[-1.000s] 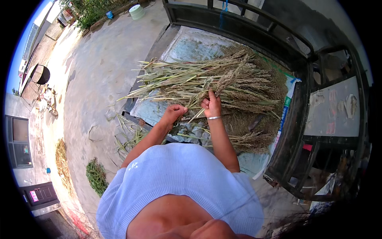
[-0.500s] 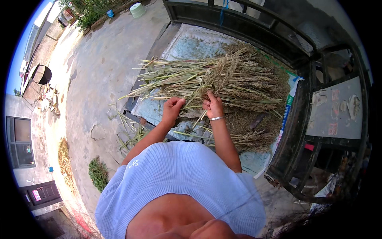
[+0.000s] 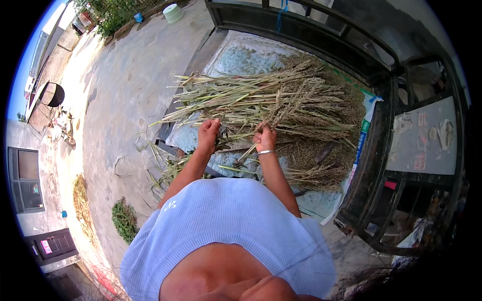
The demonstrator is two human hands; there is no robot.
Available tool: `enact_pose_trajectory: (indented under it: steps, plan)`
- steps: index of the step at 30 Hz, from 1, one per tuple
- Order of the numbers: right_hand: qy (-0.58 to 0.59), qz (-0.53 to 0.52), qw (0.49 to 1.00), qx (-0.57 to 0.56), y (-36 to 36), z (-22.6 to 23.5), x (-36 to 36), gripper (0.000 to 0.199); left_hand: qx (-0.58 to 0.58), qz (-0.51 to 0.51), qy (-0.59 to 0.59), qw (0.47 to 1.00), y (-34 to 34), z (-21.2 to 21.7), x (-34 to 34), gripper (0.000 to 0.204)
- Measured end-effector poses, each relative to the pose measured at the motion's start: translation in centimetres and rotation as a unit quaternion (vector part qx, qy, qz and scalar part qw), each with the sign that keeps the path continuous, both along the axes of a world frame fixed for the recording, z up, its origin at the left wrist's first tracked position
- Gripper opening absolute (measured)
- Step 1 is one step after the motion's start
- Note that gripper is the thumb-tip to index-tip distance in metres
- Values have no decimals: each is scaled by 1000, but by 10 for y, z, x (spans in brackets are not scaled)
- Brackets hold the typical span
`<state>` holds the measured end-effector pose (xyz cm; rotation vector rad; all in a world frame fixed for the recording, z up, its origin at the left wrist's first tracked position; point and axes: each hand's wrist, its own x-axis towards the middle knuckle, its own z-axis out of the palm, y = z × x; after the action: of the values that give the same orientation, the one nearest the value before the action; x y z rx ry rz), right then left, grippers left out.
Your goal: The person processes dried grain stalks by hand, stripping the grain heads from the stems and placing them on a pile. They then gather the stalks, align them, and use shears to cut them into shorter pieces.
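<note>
A thick pile of long grain stalks (image 3: 221, 95) lies before me, cut ends to the left and brown bushy seed heads (image 3: 326, 103) to the right. At the near edge of the pile, my right hand (image 3: 265, 138), with a silver bangle at its wrist, is closed round a grain stalk (image 3: 242, 134). My left hand (image 3: 208, 134) is a little way to its left, fingers pinched together. Dry leaf bits hang beside that hand, but what lies inside its fingers is hidden. Several more stalks with seed heads (image 3: 321, 176) lie closer to me.
Under the pile is a pale blue-white sheet (image 3: 246, 52), strewn with loose seed at right. A dark metal frame (image 3: 371, 75) borders the far and right sides. Stripped leaves (image 3: 163, 173) litter the concrete floor (image 3: 135, 85) at left, near a green plant heap (image 3: 124, 219).
My left hand has moved left, away from my right hand. The right hand has shifted slightly down and left, and the seed head by it has swung lower.
</note>
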<state>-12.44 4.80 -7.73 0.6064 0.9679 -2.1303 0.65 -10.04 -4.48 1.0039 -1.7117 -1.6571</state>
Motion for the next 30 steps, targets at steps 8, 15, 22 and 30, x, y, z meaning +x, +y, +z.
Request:
enact_pose_trajectory:
  steps: [8,15,22,30]
  plan:
    - [-78,-243,959,120,158,-56,-116,17,-447,-90,-429,780,-84,75,131,26]
    - [-59,-236,964,110,203,-64,-120,14,71,-51,-911,404,-104,21,487,52]
    - [-128,-315,919,198,199,-114,-71,20,-142,-167,-673,707,-88,-75,416,35]
    - [-28,-70,766,638,257,-158,-57,52,-65,-211,-360,906,1,-100,250,36]
